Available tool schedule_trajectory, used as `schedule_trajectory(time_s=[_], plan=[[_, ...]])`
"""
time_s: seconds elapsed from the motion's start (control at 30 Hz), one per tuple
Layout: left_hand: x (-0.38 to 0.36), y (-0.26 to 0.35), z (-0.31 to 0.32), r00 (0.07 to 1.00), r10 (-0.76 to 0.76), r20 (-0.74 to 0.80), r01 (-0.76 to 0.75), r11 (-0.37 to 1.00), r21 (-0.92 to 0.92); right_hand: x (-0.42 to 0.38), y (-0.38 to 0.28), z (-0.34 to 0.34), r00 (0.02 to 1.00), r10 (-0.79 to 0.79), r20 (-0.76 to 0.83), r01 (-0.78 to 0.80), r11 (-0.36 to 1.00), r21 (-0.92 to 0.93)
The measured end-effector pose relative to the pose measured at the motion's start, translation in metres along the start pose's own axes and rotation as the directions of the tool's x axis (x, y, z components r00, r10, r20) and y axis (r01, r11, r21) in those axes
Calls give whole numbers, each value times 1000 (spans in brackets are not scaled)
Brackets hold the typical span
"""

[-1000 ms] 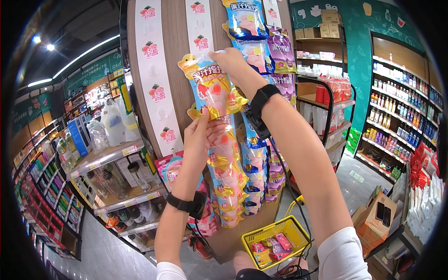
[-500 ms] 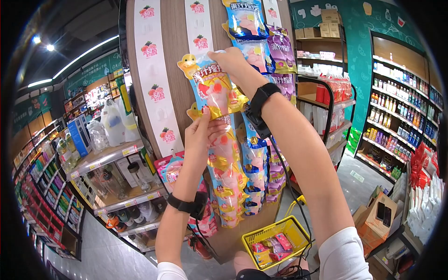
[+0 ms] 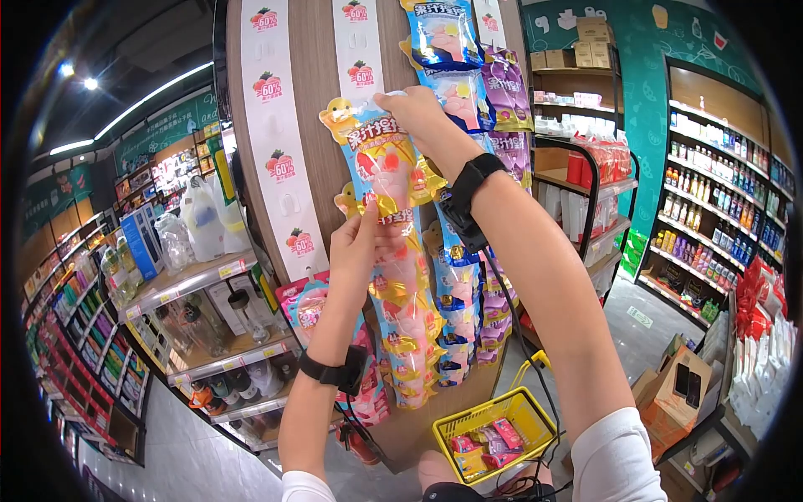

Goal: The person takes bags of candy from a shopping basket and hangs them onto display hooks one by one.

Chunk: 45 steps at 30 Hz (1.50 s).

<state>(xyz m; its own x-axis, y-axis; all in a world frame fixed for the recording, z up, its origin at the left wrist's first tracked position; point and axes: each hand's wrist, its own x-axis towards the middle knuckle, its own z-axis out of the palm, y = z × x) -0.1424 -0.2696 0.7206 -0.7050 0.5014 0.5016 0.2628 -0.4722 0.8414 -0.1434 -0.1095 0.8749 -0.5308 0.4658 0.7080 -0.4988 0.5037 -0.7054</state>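
Observation:
A yellow and light-blue candy bag [image 3: 381, 159] with a duck at its top corner hangs upright against the wood-look display panel. Near its top edge my right hand [image 3: 411, 110] is closed on it, thumb and fingers pinching the plastic. My left hand [image 3: 355, 243] grips the bottom edge, thumb in front and the other fingers partly hidden behind. Right below, a column of matching yellow bags [image 3: 406, 326] hangs one under another. Blue bags [image 3: 447, 38] and purple bags [image 3: 503, 84] hang to the right. Dark bands with cables circle both wrists.
A yellow shopping basket [image 3: 495, 431] with several colourful packets stands low in front of me. Pink bags [image 3: 309, 301] hang at lower left. Shelving with bottles and plastic bags [image 3: 205, 217] stands left; a black rack [image 3: 590, 192] and cardboard box [image 3: 679, 393] are right.
Both hands keep their hold on the candy bag. My left hand has shifted very slightly to the right at the bag's lower edge.

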Motion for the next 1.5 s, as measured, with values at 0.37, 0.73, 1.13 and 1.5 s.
schedule_trajectory(time_s=[0.37,0.73,1.13,1.5], plan=[[2,10,-9,950,306,-67,-247,863,440,-8,-8,-1,999,4,32,-9,989,147],[5,51,3,777,629,-24,-441,571,693,5,-2,-1,998,-3,63,-3,996,92],[83,61,-4,458,728,510,-384,-355,852,8,1,2,999,-54,-3,54,998,-21],[77,55,1,458,733,503,-336,-382,861,0,-1,-1,996,-88,-23,79,963,-256]])
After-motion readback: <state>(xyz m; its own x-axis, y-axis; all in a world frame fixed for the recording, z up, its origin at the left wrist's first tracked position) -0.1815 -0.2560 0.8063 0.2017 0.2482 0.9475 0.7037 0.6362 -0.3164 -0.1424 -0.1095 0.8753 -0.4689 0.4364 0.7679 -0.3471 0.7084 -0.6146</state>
